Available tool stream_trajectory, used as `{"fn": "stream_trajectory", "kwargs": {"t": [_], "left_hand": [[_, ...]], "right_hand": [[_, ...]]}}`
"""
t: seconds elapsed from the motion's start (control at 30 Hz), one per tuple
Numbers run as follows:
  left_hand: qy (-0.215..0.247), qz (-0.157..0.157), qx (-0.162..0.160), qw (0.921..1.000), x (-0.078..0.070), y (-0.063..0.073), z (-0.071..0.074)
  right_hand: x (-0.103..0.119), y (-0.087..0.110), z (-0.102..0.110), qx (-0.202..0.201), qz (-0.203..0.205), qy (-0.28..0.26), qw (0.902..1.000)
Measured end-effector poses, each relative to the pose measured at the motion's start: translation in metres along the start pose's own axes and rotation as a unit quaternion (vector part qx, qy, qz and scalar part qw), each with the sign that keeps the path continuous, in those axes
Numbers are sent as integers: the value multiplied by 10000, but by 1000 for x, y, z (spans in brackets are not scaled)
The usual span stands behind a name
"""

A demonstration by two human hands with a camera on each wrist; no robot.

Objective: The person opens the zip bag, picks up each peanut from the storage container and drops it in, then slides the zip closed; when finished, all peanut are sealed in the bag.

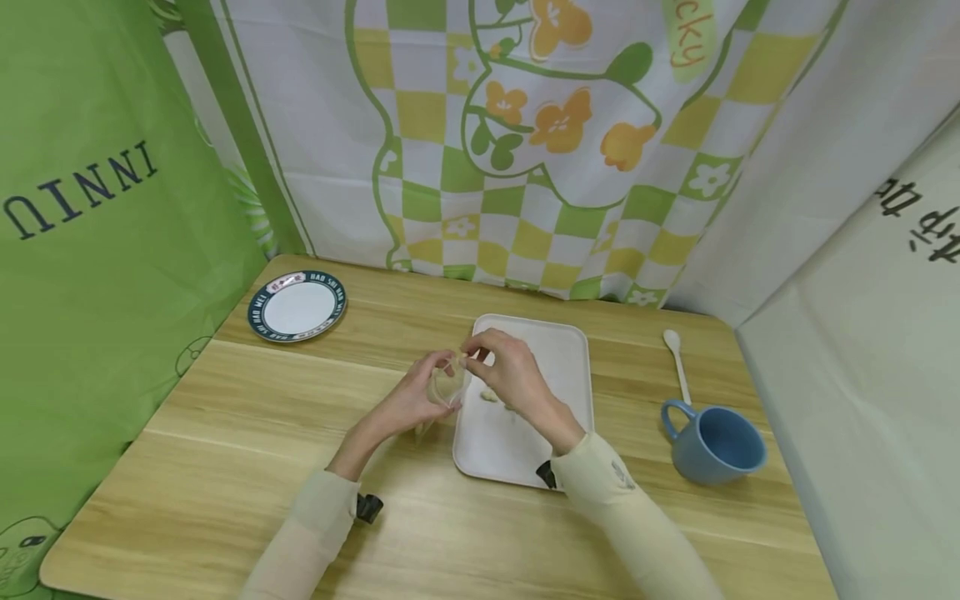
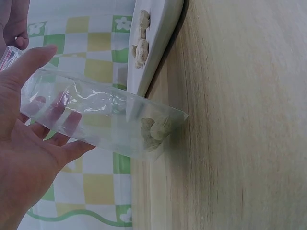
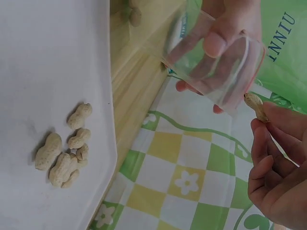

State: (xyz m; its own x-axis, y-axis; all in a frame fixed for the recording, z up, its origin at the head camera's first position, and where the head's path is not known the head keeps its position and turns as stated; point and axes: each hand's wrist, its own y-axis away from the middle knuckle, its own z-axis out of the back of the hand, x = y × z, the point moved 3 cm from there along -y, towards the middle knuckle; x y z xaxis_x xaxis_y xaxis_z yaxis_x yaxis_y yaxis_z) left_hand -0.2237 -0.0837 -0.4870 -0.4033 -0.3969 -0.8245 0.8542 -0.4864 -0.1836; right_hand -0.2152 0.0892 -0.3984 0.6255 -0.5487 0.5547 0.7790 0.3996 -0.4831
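A clear zip bag (image 2: 93,103) hangs from my left hand (image 1: 408,398), whose thumb and fingers hold it around its upper part. In the left wrist view a few peanuts (image 2: 154,132) lie in its bottom corner, low over the table. My right hand (image 1: 516,379) pinches one unshelled peanut (image 3: 256,106) between thumb and forefinger. That peanut is right at the bag's red-edged mouth. Several more peanuts (image 3: 61,163) are clustered on the white tray (image 1: 551,354), below my right hand in the head view.
On the right of the wooden table (image 1: 225,467) stands a blue mug (image 1: 708,458), with a white spoon (image 1: 678,362) behind it. A dark-rimmed plate (image 1: 297,307) sits at the back left. A checked curtain (image 1: 517,192) hangs along the far edge.
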Motion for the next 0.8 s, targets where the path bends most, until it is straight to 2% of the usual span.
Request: {"fn": "stream_trajectory", "kwargs": {"t": [0.1,0.27,0.4,0.63,0.8], "left_hand": [[32,135,23,9999,0,-1,0],[-19,354,24,9994,-1,0,0],[-60,380,13,9993,-1,-1,0],[9,346,29,9994,-3,0,-1],[-28,-6,10,10000,-3,-1,-1]], "right_hand": [[-1,2,-5,197,-48,38,9998],[-1,4,-12,249,70,293,9992],[0,6,-16,264,99,425,9987],[0,9,-16,265,232,622,9974],[-8,5,-3,3,167,639,9978]]}}
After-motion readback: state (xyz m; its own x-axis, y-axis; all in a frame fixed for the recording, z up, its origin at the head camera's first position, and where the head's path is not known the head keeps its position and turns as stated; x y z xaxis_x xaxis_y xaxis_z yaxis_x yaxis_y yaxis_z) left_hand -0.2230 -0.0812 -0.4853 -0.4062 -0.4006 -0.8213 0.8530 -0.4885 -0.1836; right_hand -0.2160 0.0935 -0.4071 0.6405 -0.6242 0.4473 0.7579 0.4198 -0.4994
